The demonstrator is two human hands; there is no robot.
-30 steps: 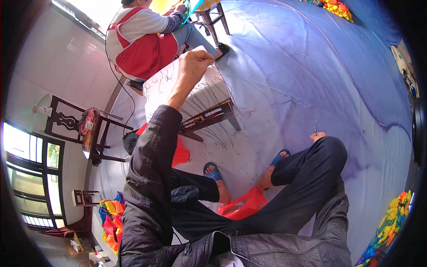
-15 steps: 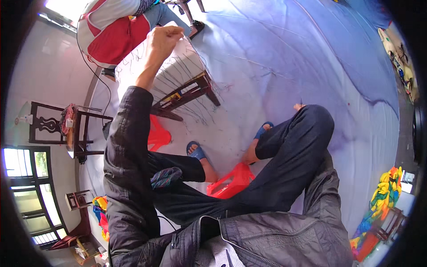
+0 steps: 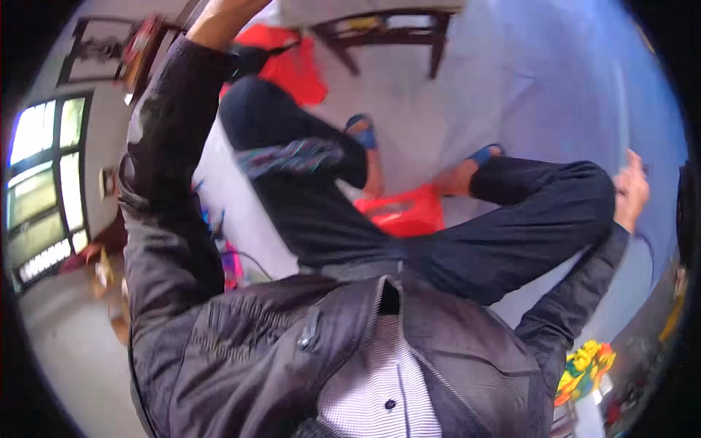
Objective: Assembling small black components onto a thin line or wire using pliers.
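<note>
My left hand (image 3: 228,16) reaches up at the top left, and its fingers lie beyond the upper edge. It is nearest to a low table with dark wooden legs (image 3: 437,55), whose top is mostly cut off. Out beside my right knee is my right hand (image 3: 631,191), blurred, with its fingers bent together. A faint pale streak rises above its fingertips; what it is, I cannot make out. A patterned dark cloth (image 3: 292,158) lies across my left thigh.
A red plastic stool (image 3: 409,212) shows between my legs. Another red plastic piece (image 3: 296,73), with something black over it, stands beyond my left knee. At the far left are a dark wooden chair (image 3: 98,47) and a window (image 3: 47,182). Yellow and coloured cloth (image 3: 584,369) lies at the lower right.
The view has swung down, so the table sits higher and the other person is out of sight. My right hand has come out from behind the right knee. My left knee has spread outward.
</note>
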